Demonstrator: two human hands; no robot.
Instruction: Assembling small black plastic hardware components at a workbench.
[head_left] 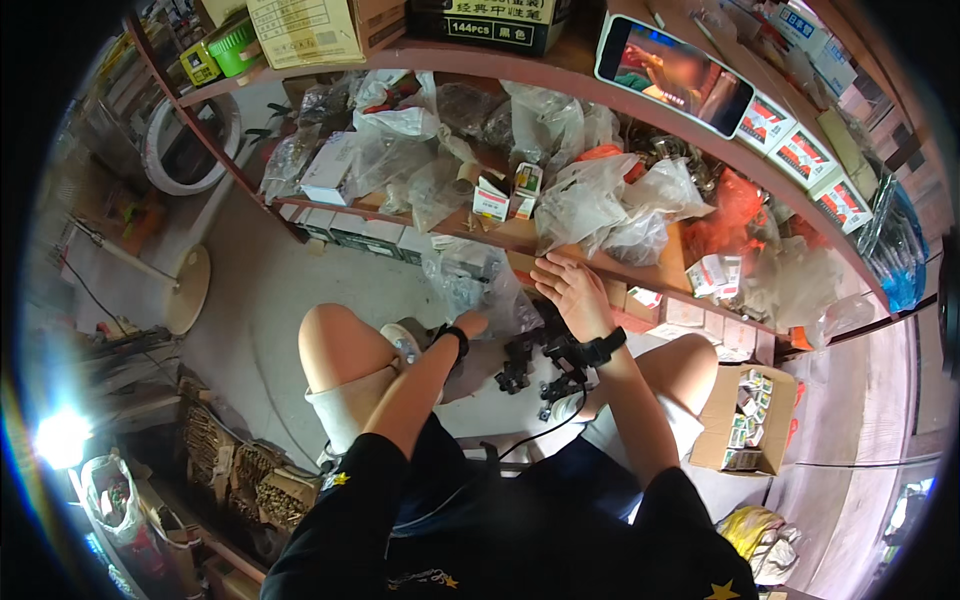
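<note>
My left hand [471, 323] is low between my knees, with its fingers closed at the lower edge of a clear plastic bag [470, 283]. What the bag holds is hard to make out. My right hand [572, 292] is raised in front of the lower shelf, fingers stretched out and nothing in them. Below it, several small black parts [516, 366] lie in a loose cluster on the floor between my feet. A black band sits on each wrist, and a dark cable [548, 432] runs from near the right one toward my lap.
The red-brown shelf [420, 218] in front carries plastic bags [600, 205] and small boxes [490, 200]. A phone [675, 75] leans on the upper shelf. A cardboard box [712, 430] of small packets stands by my right knee; a round-based stand [190, 290] is at left.
</note>
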